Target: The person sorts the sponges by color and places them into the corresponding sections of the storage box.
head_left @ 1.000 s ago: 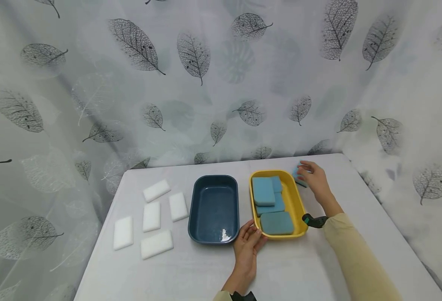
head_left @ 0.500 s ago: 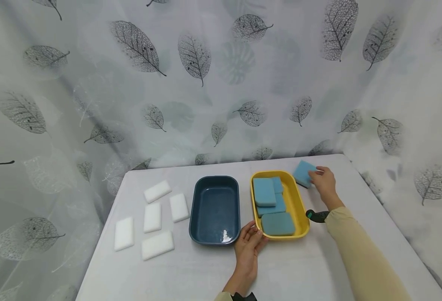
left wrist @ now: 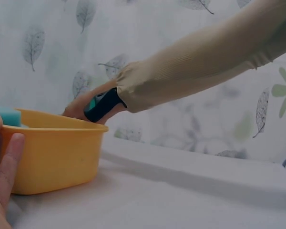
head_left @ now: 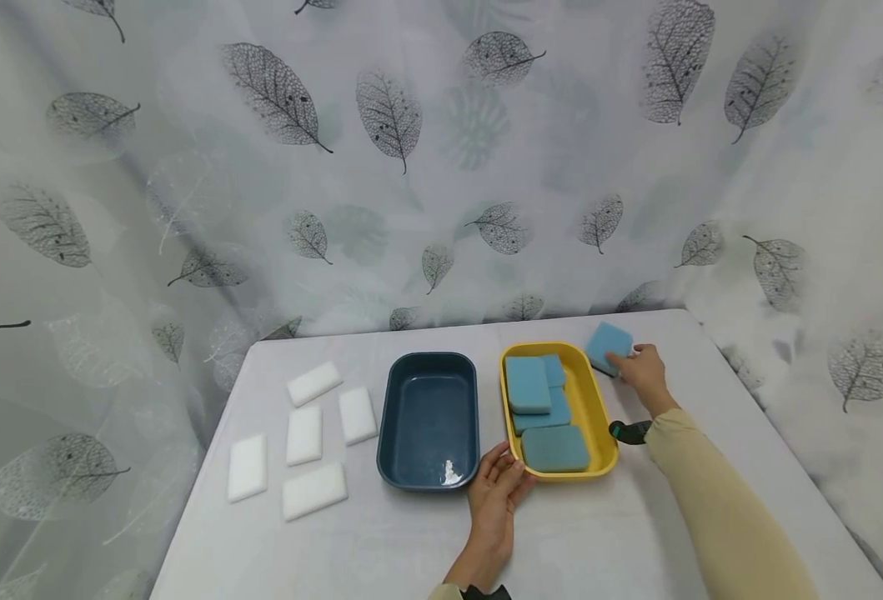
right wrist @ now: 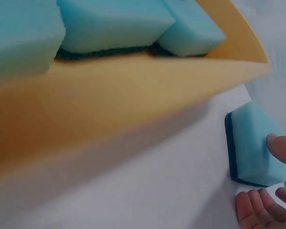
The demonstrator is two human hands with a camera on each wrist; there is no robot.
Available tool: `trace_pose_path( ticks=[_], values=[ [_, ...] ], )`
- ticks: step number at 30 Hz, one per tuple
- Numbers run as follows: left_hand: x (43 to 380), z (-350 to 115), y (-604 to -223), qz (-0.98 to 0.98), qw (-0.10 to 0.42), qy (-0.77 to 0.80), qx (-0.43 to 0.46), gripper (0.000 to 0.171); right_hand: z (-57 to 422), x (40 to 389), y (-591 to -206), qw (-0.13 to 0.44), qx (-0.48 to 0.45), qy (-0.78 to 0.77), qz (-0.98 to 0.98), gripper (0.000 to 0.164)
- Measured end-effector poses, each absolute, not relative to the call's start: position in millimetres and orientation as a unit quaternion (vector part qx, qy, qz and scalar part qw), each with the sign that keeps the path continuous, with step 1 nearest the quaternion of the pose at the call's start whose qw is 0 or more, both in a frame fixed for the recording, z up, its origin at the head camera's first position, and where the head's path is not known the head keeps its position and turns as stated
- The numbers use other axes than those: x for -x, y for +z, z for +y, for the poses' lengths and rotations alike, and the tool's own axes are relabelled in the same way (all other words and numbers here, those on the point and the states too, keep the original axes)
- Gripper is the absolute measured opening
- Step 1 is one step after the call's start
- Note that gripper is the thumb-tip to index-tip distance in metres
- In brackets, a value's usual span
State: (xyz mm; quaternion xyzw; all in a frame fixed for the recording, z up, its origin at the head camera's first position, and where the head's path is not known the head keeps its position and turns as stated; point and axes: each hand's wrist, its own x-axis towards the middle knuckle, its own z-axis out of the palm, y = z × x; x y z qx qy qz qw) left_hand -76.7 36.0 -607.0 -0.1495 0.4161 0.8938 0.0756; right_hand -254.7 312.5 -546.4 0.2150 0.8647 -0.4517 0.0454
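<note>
Right hand (head_left: 642, 377), right of centre in the head frame: fingers bent, partly open, the thumb touching a blue sponge (head_left: 609, 344); whether the hand grips it cannot be told. The sponge lies directly to the upper left of this hand. In the right wrist frame it is at the right edge, its dark layer facing left, the thumb on its pale blue side and fingertips just beneath its lower edge. Left hand (head_left: 492, 496), lower centre of the head frame: thumb and fingers apart and loosely bent, holding nothing, touching the lower left corner of a yellow tray (head_left: 587, 404). This tray, between the two hands, contains four other sponges (head_left: 527, 383), one resting partly on its neighbours. To its left stands a dark blue tray (head_left: 428, 421); farther left, five white blocks (head_left: 314, 491) lie on the white table (head_left: 366, 550), with a leaf-patterned curtain (head_left: 336, 179) filling the upper frame
</note>
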Motion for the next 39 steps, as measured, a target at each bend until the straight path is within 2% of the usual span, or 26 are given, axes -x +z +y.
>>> trace_pose_path(
  ticks=[5, 8, 12, 17, 29, 39],
  values=[
    [77.0, 35.6, -606.4, 0.418, 0.076, 0.893, 0.148, 0.053, 316.3, 261.4, -549.7, 0.052, -0.183, -0.423, 0.886, 0.103],
    [77.0, 36.1, -605.9, 0.418, 0.075, 0.893, 0.151, 0.052, 317.4, 265.6, -550.4, 0.064, -0.172, -0.402, 0.897, 0.107],
    [76.6, 36.8, -605.2, 0.420, 0.076, 0.891, 0.152, 0.050, 314.5, 269.2, -549.5, 0.089, -0.199, -0.394, 0.893, 0.096],
    [76.8, 36.8, -605.9, 0.419, 0.077, 0.891, 0.156, 0.049, 309.3, 271.1, -546.5, 0.104, -0.224, -0.404, 0.881, 0.091],
    [76.4, 34.9, -606.2, 0.424, 0.078, 0.890, 0.144, 0.052, 306.0, 263.6, -542.7, 0.083, -0.216, -0.483, 0.844, 0.102],
    [77.6, 35.9, -608.2, 0.416, 0.075, 0.893, 0.155, 0.051, 321.5, 261.4, -540.8, 0.077, -0.215, -0.499, 0.836, 0.083]
  ],
)
